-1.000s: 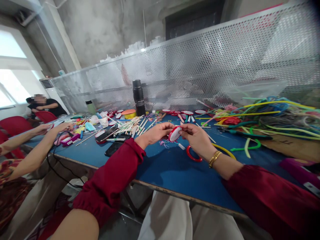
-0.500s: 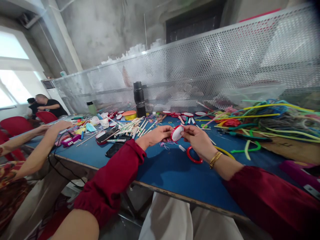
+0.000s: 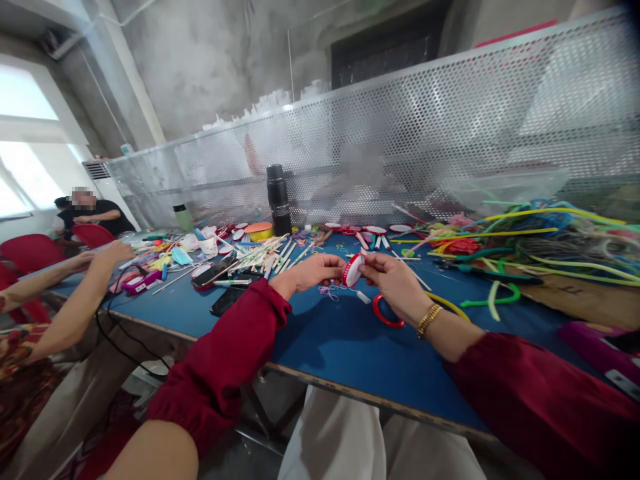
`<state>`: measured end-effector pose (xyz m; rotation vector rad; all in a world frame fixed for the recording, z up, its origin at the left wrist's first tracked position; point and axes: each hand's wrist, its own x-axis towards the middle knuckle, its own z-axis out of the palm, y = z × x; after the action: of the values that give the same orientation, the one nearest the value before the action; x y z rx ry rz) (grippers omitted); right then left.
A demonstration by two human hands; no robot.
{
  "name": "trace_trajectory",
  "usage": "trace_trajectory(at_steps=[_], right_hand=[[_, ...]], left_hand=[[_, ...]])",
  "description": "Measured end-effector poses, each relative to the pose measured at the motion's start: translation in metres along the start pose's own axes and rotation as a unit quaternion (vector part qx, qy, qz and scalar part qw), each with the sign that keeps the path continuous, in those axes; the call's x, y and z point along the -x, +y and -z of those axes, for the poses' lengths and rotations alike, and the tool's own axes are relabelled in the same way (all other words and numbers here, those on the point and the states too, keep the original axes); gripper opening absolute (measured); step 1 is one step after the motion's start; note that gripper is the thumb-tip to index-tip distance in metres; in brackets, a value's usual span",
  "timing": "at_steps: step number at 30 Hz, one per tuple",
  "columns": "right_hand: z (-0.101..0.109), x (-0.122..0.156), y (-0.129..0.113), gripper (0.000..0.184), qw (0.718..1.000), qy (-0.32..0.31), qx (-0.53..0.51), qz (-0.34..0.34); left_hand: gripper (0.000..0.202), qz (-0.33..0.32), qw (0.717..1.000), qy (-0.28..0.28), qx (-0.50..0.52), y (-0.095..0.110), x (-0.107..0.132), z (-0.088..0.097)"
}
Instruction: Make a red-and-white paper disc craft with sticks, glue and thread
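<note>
Above the blue table, my left hand and my right hand both pinch a small red-rimmed white disc, tilted nearly on edge between them. The left fingers grip its left rim, the right fingers its right rim. A red ring lies on the table just below my right wrist, which wears a gold bracelet. A small white stick and some pink thread lie under the hands.
A black flask stands behind a heap of white sticks. More red-rimmed discs lie at the back. Coloured pipe cleaners pile up on the right. A co-worker's arms reach in from the left, beside phones.
The disc has turned from facing me to nearly edge-on between my fingers. Both hands stay in the same place.
</note>
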<state>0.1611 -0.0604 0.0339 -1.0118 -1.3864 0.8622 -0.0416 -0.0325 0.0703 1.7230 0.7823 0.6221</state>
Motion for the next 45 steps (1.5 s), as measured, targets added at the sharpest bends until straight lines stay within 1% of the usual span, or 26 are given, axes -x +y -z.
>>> trace_trajectory(at_steps=[3,6,8,12,15,17,19,22,25,29,34,40,45], right_hand=[[0.001,0.001,-0.001,0.046,1.0,-0.008,-0.017,-0.005],[0.0,0.002,-0.002,0.048,0.999,-0.013,-0.051,-0.008],[-0.001,0.002,-0.001,0.049,0.998,-0.01,-0.063,-0.006],[-0.003,0.003,0.0,0.049,0.997,0.004,-0.081,0.004],[-0.002,0.003,-0.001,0.045,0.996,0.024,-0.08,0.023],[-0.001,0.003,-0.002,0.04,0.997,0.034,-0.062,0.044],[0.0,0.003,-0.003,0.034,0.996,0.039,-0.042,0.063],[0.001,0.002,-0.003,0.024,0.995,0.044,-0.022,0.082],[0.002,0.001,-0.003,0.019,0.993,0.049,0.018,0.102],[0.001,0.003,-0.006,0.02,0.987,0.054,0.071,0.131],[0.001,0.005,-0.009,0.022,0.984,0.061,0.089,0.14],[0.001,0.006,-0.009,0.025,0.978,0.072,0.124,0.154],[0.002,0.009,-0.015,0.027,0.969,0.076,0.159,0.17]], left_hand=[[0.045,-0.026,1.0,0.002,0.002,0.001,0.001,0.0],[0.041,-0.092,0.996,0.013,-0.013,0.003,0.001,-0.002],[0.035,-0.138,0.988,0.033,-0.06,0.005,0.001,-0.004],[0.02,-0.212,0.957,0.091,-0.175,0.007,0.0,-0.01],[0.015,-0.25,0.932,0.122,-0.231,0.008,0.0,-0.013],[0.014,-0.252,0.925,0.13,-0.253,0.01,0.001,-0.015],[0.013,-0.247,0.923,0.133,-0.263,0.012,0.003,-0.015],[0.012,-0.252,0.921,0.133,-0.267,0.015,0.006,-0.017],[0.01,-0.262,0.917,0.141,-0.265,0.016,0.008,-0.019],[0.01,-0.273,0.914,0.145,-0.262,0.018,0.01,-0.022],[0.008,-0.279,0.906,0.132,-0.29,0.023,0.014,-0.025],[0.012,-0.281,0.887,0.134,-0.341,0.026,0.018,-0.028],[0.015,-0.277,0.875,0.136,-0.374,0.029,0.021,-0.033]])
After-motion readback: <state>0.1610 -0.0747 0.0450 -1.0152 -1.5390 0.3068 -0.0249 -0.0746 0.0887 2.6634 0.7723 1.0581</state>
